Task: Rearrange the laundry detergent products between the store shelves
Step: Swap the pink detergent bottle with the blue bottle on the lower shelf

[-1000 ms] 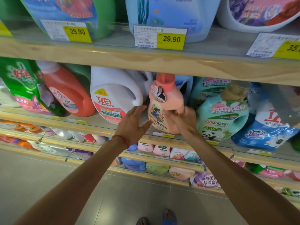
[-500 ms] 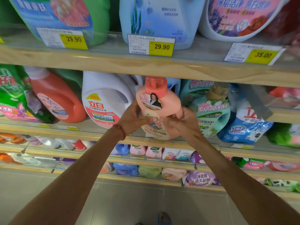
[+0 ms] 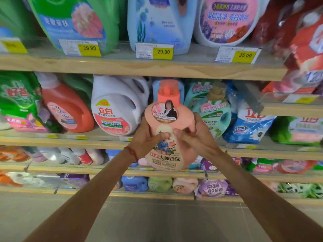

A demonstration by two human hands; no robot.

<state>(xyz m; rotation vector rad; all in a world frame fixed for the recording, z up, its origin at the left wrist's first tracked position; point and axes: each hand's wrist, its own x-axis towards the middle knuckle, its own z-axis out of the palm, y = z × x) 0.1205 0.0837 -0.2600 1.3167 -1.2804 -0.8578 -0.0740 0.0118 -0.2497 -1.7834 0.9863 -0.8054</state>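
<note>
A salmon-pink detergent bottle (image 3: 167, 119) with a coral cap and a round portrait sticker hangs in front of the second shelf (image 3: 104, 142), lifted off it. My left hand (image 3: 148, 138) grips its left side, thumb across the label. My right hand (image 3: 194, 137) grips the right side, fingers curled round the body. The bottle's base reaches down over the shelf below.
On the second shelf stand a white jug (image 3: 118, 105), an orange-red bottle (image 3: 66, 107) and a teal bottle (image 3: 211, 110). The top shelf (image 3: 139, 67) holds large green, blue and white jugs behind price tags. Lower shelves carry small bottles and pouches. Grey floor lies below.
My left hand came onto the pink bottle, and both hands drew it off the second shelf toward me. The view tilted upward.
</note>
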